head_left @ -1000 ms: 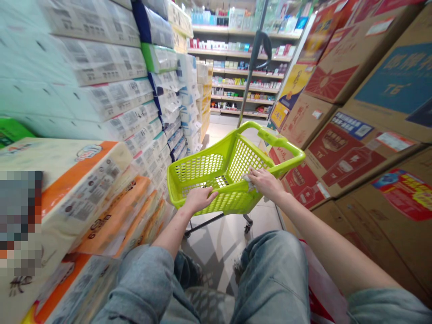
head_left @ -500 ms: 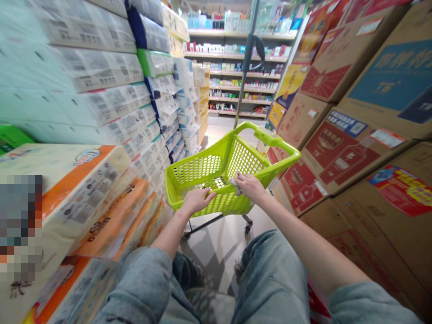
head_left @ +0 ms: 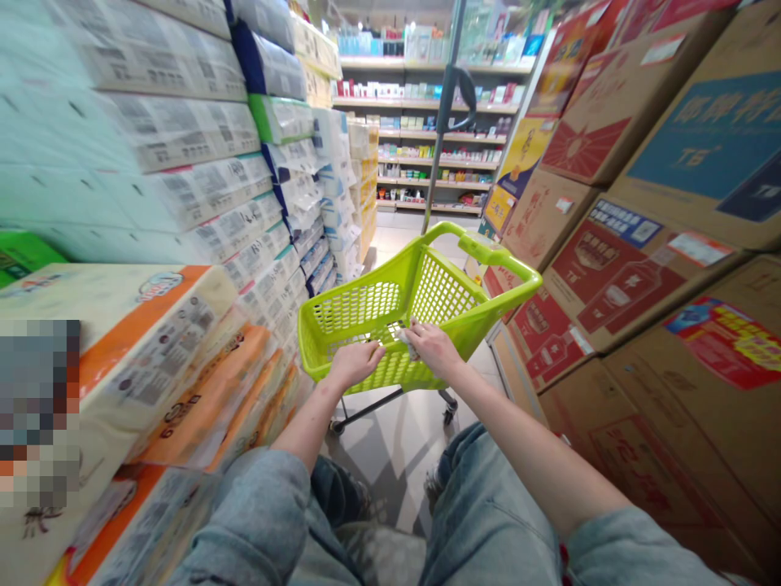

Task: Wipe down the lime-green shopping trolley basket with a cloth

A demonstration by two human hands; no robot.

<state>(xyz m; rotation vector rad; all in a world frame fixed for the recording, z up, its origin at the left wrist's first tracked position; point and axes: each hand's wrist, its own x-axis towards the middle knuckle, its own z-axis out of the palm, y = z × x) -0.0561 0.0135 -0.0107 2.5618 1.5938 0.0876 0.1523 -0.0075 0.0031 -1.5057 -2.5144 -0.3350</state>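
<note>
A lime-green plastic shopping cart (head_left: 351,305) stands sideways in front of me, its basket walls full of small holes. My left hand (head_left: 355,364) is closed over the near rim of the basket, its fingers bent to the inner side. Just right of it, my right hand (head_left: 434,350) pinches a crumpled whitish cloth (head_left: 410,345) with greyish marks, pressed against the same rim. Most of the cloth is covered by my fingers. A small gap separates the two hands. Nothing lies in the visible part of the basket.
Stacked packs of tissue paper (head_left: 201,134) rise on the left, with orange-and-cream packs (head_left: 176,358) nearer. Cardboard cartons (head_left: 659,317) line the right. Behind the cart stand a grey pole with a handle (head_left: 444,114) and shelves of small boxes (head_left: 408,102).
My right hand has slid left along the near rim with the cloth, closer to my left hand. My left hand and the cart have barely moved.
</note>
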